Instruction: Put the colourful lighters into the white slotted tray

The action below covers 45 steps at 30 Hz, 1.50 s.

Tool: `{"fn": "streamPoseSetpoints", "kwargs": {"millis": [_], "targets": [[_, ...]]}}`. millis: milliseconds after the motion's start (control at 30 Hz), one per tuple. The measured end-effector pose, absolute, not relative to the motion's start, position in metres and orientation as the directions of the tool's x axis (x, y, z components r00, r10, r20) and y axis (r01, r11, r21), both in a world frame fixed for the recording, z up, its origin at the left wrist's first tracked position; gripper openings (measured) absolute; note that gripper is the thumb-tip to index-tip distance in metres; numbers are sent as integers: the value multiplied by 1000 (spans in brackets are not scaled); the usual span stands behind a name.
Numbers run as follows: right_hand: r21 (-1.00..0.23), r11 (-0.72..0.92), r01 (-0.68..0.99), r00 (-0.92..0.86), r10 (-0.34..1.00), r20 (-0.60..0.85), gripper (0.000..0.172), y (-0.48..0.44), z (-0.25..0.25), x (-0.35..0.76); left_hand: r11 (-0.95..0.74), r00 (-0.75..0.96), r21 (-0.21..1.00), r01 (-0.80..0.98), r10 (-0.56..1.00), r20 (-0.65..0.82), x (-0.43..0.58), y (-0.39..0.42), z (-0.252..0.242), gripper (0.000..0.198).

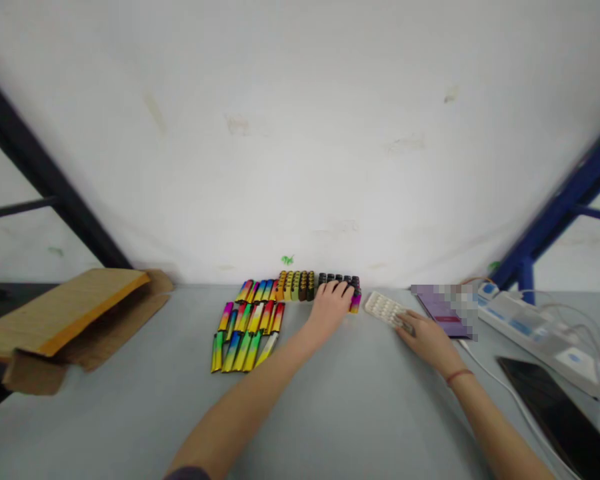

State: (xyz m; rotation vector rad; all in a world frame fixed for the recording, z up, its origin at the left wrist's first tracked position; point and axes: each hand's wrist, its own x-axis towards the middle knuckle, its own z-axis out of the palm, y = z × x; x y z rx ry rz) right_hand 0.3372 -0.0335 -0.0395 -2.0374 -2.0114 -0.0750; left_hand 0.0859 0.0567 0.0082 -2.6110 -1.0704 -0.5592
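Apparent step: left hand [331, 305], fingers bent, handles black-topped cylinders [355, 304]; right hand [425, 338] touches white studded tray [381, 307]. Neither grip can be told. Next move calls for steady fingers.

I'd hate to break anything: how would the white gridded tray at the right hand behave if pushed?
The white gridded tray looks thin, so it's probably light. Its straight edges suggest it's fairly stiff. Low and broad, it would likely slide, not tip.
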Motion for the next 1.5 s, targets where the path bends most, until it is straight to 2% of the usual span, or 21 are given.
{"fn": "streamPoseSetpoints", "kwargs": {"millis": [133, 267, 400, 467, 533, 633, 733, 933, 1067, 1133, 1233, 1333, 1367, 1500], "targets": [[-151, 91, 984, -52, 968, 244, 39, -4, -43, 339, -710, 679, -127, 693, 584, 444, 83, 22, 7, 30], [-206, 243, 948, -190, 951, 246, 39, 26, -43, 323, -752, 713, -129, 646, 534, 454, 74, -8, 5, 37], [-299, 364, 882, -300, 923, 240, 50, 50, -39, 302, -804, 726, -72, 590, 489, 484, 47, -23, 0, 63], [-354, 379, 855, -308, 920, 241, 52, 59, -36, 295, -801, 696, 21, 598, 532, 481, 30, -23, -5, 74], [-401, 387, 830, -316, 920, 234, 48, 65, -34, 291, -775, 650, 174, 608, 611, 451, 15, -19, -10, 81], [-477, 394, 786, -330, 919, 215, 43, 73, -29, 286, -679, 580, 432, 593, 733, 355, 2, -9, -15, 91], [-559, 398, 728, -332, 917, 220, 38, 81, -26, 283, -592, 573, 599, 540, 780, 254, 2, 0, -17, 103], [-713, 332, 617, -254, 942, 219, 50, 83, -23, 283, -514, 563, 723, 462, 800, 209, 18, 17, -19, 105], [-834, 205, 512, -106, 979, 176, 68, 49, -27, 295, -487, 557, 770, 411, 804, 211, 19, 32, -17, 92], [-881, 168, 443, -93, 986, 141, 79, 25, -31, 301, -490, 576, 793, 362, 787, 223, 16, 39, -16, 85], [-865, 236, 443, -210, 965, 157, 94, -6, -39, 303, -473, 597, 837, 274, 767, 238, 14, 45, -20, 83], [-769, 339, 541, -301, 932, 199, 113, -20, -42, 296, -428, 592, 880, 206, 771, 236, 15, 48, -27, 84], [-729, 350, 588, -305, 931, 201, 113, -22, -41, 292, -414, 584, 888, 201, 778, 231, 15, 47, -29, 85], [-632, 367, 683, -290, 930, 226, 98, -22, -42, 282, -403, 581, 887, 224, 786, 211, 17, 44, -28, 86]]}}
